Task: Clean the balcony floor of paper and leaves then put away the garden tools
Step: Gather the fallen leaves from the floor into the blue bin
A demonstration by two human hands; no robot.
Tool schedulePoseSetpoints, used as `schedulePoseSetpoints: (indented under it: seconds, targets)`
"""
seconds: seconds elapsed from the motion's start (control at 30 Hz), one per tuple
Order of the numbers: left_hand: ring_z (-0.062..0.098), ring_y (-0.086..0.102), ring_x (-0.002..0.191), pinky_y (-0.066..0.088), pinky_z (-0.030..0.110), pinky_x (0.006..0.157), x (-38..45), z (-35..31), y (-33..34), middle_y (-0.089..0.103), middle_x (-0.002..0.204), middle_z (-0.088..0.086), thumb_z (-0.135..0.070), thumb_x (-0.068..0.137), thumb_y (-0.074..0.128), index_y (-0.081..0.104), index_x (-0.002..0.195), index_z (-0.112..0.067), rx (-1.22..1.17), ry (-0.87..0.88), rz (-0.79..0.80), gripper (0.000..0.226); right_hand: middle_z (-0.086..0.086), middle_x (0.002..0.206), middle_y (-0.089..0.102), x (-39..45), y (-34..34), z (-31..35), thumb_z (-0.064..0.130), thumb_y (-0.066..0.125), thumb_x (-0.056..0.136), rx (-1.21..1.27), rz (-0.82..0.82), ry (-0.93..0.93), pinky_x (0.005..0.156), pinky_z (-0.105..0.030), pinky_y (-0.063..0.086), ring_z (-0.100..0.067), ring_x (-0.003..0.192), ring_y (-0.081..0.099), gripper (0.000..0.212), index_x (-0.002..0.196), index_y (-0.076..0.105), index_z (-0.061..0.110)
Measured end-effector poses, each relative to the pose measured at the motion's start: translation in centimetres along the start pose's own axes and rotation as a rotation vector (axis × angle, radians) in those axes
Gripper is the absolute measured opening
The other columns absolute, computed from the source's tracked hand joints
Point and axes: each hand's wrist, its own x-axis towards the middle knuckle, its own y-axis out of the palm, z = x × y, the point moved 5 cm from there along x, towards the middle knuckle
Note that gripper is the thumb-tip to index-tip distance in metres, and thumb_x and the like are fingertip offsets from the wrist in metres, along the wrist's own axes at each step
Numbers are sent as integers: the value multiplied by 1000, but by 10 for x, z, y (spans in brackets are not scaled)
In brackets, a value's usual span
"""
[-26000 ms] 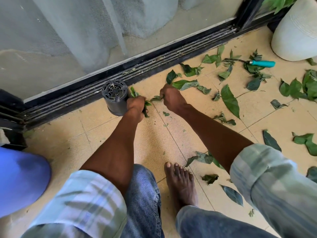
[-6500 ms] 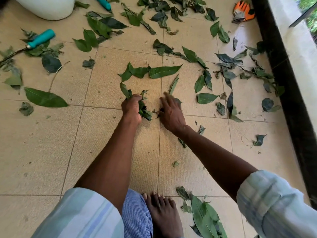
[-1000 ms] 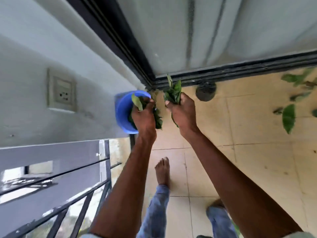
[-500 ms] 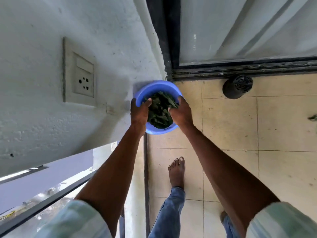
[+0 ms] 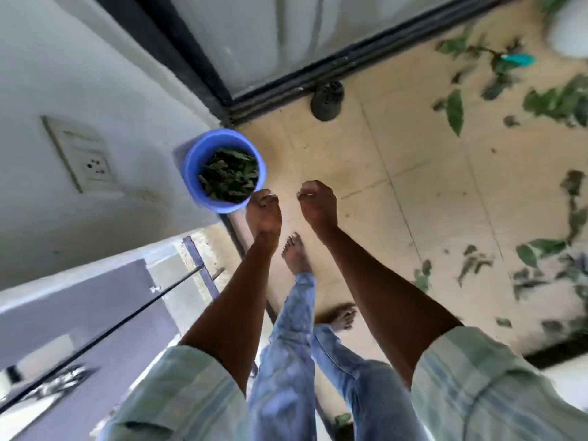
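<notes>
Hovering empty-handed beside the round blue plastic bucket [image 5: 194, 160] of green leaves in the corner.
Left hand [image 5: 263, 214] and right hand [image 5: 318, 205] hang loosely curled, holding nothing; loose leaves [image 5: 455, 111] and a teal-handled tool [image 5: 518, 58] lie far right on the tiles.

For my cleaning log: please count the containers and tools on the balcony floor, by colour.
Blue: 1, the bucket holding leaves.
Black: 1, the small pot.
Teal: 1, the tool handle.
White: 1, the planter, partly in view.
Total: 4.
</notes>
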Motion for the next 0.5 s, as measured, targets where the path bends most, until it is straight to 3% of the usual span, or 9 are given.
schedulePoseSetpoints:
  seconds: [0.1,0.2,0.27,0.37,0.5]
  targets:
    - [32,70,88,58,50,79,-51,5,34,74,90,7,-36,61,49,66,76,-42,130,-13,88,23,-11,108,71,-36,-57,-51,7,65,82,89,-123,78,88,-27,44,-26,103,65,19,99,72,2]
    - [32,71,86,58,50,77,-116,-3,69,75,88,6,-38,61,47,64,77,-54,236,82,191,29,-9,104,72,-78,-114,-101,14,62,83,176,-218,183,79,-21,42,-26,98,65,18,94,73,6]
    - [32,70,87,58,50,77,-159,-1,98,74,88,6,-36,64,48,63,78,-56,339,153,305,29,-10,98,73,-108,-151,-140,25,54,75,286,-290,275,80,-28,49,-30,92,67,25,87,72,15]
    - [30,70,83,57,50,77,-254,-23,132,71,79,2,-26,70,51,67,76,-39,453,226,516,22,-9,88,74,-153,-194,-208,26,49,60,552,-425,445,80,-44,55,-33,88,68,23,75,68,27]
    - [26,70,73,58,46,73,-366,-23,176,68,67,-2,-19,73,52,64,72,-27,653,363,756,14,2,75,68,-214,-237,-283,20,50,60,762,-550,581,73,-38,54,-28,79,67,17,68,64,27]
